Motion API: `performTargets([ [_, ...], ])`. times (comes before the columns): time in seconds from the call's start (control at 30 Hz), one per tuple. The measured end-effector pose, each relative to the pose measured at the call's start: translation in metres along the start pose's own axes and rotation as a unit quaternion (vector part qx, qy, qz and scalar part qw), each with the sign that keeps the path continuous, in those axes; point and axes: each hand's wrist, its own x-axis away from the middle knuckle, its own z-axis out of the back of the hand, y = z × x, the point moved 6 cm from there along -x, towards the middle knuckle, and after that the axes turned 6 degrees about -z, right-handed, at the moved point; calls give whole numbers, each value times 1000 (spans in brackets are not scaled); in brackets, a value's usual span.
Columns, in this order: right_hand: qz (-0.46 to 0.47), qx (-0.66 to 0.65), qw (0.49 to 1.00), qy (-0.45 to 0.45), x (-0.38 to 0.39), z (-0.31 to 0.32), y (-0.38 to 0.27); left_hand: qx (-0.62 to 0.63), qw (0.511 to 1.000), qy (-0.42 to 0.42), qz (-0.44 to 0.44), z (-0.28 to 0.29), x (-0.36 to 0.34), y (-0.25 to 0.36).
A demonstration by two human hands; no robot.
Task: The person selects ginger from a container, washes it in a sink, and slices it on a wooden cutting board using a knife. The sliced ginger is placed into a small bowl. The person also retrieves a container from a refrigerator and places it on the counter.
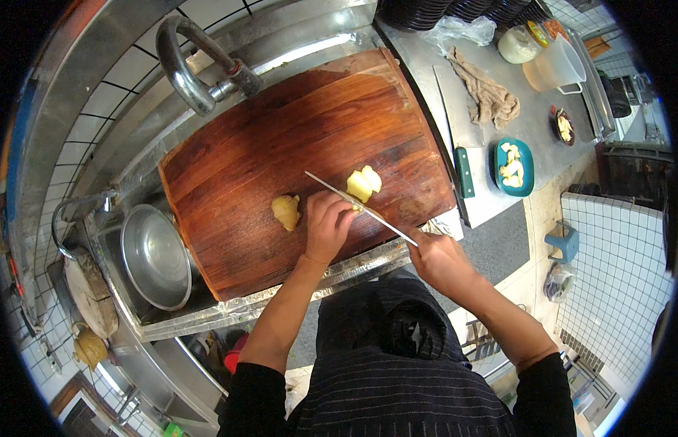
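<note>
A large brown wooden cutting board (295, 124) lies across the sink. My right hand (442, 264) is closed round the handle of a knife, whose thin blade (388, 224) points up and left over the board. Curled against the blade's left side, my left hand (329, 227) presses on a piece of ginger, mostly hidden under the fingers. Just beyond the blade sit pale yellow cut ginger pieces (360, 186). To the left of my left hand rests another knob of ginger (286, 212), apart from it.
A metal faucet (190, 62) arches over the board's far left. A steel bowl (157, 256) stands in the sink at left. On the right counter are a green-handled knife (464, 173), a teal bowl (525, 188) with yellow pieces, a cloth (488, 91), a jar (517, 47) and a plastic jug (557, 65).
</note>
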Motion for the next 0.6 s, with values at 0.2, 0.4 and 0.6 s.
performTargets([
  [0.2,27,-17,999,38,-20,-13,2,10,1000,-14,4,0,1,-3],
  [0.4,36,-46,998,19,1,11,4,6,1000,-5,7,-2,5,-4],
  [0.6,53,-49,997,34,32,33,-5,7,1000,4,-10,3,-4,4],
])
